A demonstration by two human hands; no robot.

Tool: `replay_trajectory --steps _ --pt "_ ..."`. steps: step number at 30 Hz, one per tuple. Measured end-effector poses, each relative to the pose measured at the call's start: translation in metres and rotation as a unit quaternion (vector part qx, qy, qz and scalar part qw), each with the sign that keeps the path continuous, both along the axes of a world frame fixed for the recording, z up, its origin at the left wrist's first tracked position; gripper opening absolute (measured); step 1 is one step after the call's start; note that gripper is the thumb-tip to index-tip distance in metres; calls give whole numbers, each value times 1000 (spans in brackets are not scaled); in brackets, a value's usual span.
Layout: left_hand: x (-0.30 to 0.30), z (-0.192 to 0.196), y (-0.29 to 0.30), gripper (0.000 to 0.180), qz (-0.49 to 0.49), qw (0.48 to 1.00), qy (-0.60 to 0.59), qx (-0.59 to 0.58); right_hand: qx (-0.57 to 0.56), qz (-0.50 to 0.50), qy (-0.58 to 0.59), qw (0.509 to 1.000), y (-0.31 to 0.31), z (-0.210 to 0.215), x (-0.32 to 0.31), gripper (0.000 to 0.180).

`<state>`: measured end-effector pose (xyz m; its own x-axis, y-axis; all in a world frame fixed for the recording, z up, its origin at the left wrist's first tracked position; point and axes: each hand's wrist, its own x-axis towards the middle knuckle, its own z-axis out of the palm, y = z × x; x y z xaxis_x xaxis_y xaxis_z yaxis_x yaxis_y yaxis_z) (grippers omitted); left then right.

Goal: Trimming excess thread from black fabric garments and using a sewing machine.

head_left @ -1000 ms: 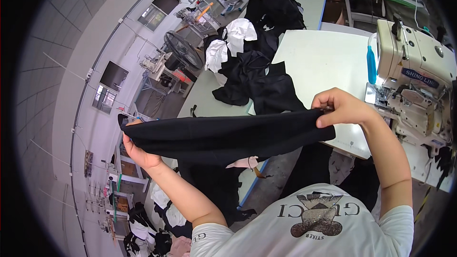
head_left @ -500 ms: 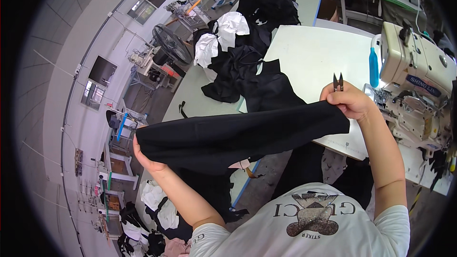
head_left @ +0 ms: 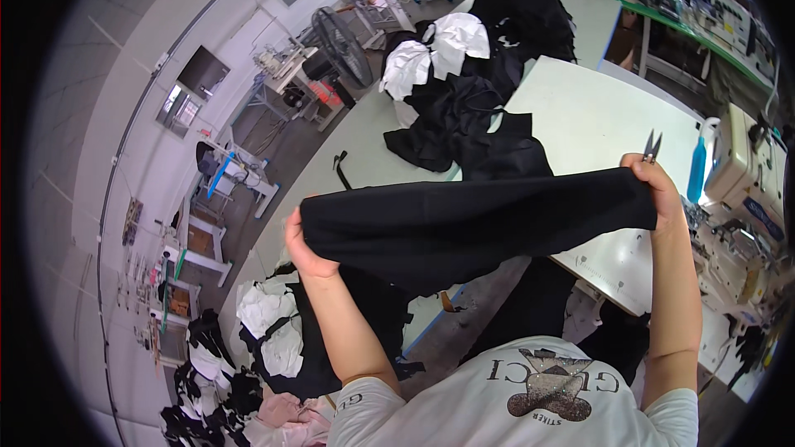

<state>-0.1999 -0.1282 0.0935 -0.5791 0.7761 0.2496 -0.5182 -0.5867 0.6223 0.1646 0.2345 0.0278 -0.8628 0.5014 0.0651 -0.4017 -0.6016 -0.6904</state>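
A long black fabric piece (head_left: pixel 472 228) is stretched between my two hands above the table edge. My left hand (head_left: pixel 308 244) grips its left end, with the fingers behind the cloth and partly hidden. At the right end, my right hand (head_left: pixel 660 192) pinches the upper corner of the same piece. Small thread snips (head_left: pixel 652 147) are also held in that hand, their dark blades pointing up and away from the cloth.
A white sewing table (head_left: pixel 580 103) lies beyond the cloth, with a cream sewing machine (head_left: pixel 741 157) at right. Black garment pieces (head_left: pixel 464 120) and white cloth (head_left: pixel 455 37) are heaped on the far side. A black fan (head_left: pixel 341 45) stands behind. More cloth (head_left: pixel 269 314) piles up at lower left.
My view has swung left, so the scene sits further right. The black fabric stays stretched between both hands; the right hand has turned, tilting the snips to the right.
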Motion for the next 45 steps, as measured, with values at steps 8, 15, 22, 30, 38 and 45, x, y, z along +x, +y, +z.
replay_trajectory --steps 8,15,22,30,38,45 --pt "18 -25 -3 38 -27 999 36 -21 -80 -92 34 992 12 -3 -18 15" --pt "34 -9 -3 37 -77 992 98 -34 -74 -45 53 995 22 -16 -25 20" --pt "60 1 -15 38 -25 980 159 -113 -46 -64 16 997 -5 0 -40 19" --pt "118 13 -40 19 859 313 332 -235 281 -164 -119 938 -94 38 -48 17" --pt "117 -65 -52 40 597 388 623 -324 507 -169 -110 838 -140 21 -43 9" --pt "41 -54 -116 42 580 391 611 -372 632 -132 -69 760 -156 -17 -49 10"
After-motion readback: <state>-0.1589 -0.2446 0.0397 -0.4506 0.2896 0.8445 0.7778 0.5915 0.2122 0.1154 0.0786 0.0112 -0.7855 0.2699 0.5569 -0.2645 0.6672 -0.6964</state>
